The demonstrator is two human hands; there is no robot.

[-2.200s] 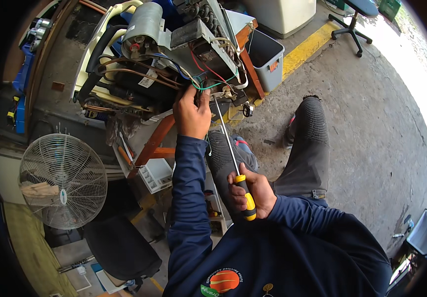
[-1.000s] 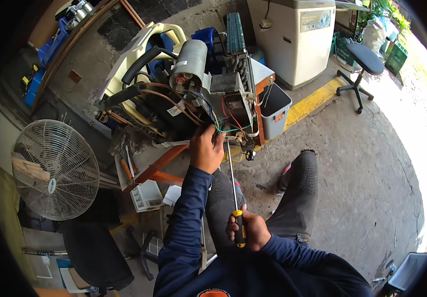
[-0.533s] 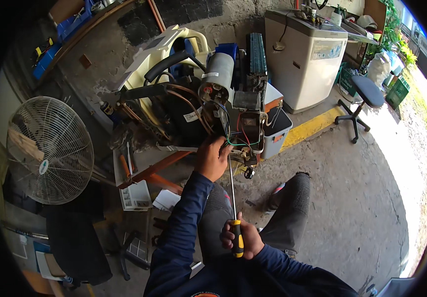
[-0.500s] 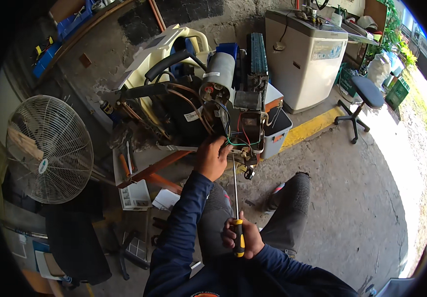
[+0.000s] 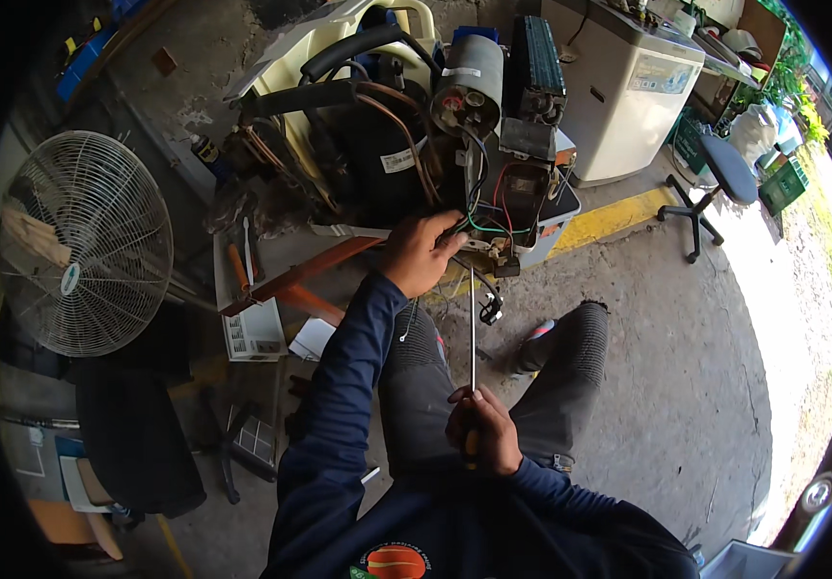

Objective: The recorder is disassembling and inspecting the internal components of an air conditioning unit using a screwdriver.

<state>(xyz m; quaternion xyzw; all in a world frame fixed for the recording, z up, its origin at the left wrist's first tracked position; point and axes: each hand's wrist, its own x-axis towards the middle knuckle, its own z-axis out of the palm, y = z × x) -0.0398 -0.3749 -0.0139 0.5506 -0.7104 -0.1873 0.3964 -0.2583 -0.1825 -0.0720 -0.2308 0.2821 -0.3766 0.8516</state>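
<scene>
My right hand [image 5: 486, 427] is wrapped round the yellow-and-black handle of a long screwdriver [image 5: 474, 328] over my lap. The shaft points away from me, its tip at the near edge of an opened air-conditioner unit [image 5: 339, 230]. At that same edge is my left hand [image 5: 425, 253], thumb and fingers pinched together; what lies between them is too small to make out. Green, red and black wires [image 5: 489, 229] run just right of those fingers. Behind stand a black compressor [image 5: 398, 162], bent copper pipes [image 5: 401, 114] and a silver cylindrical motor [image 5: 475, 72].
Orange-red stand legs [image 5: 314, 270] hold the unit in front of my knees. A large fan [image 5: 88, 241] stands left, a black chair [image 5: 136, 439] below it. A white washing machine [image 5: 618, 96] and wheeled stool [image 5: 715, 183] are at the right. A black cord [image 5: 491, 307] dangles.
My view has shifted, so the unit sits higher in the picture. My right hand now covers most of the screwdriver handle. The left hand stays at the unit's edge.
</scene>
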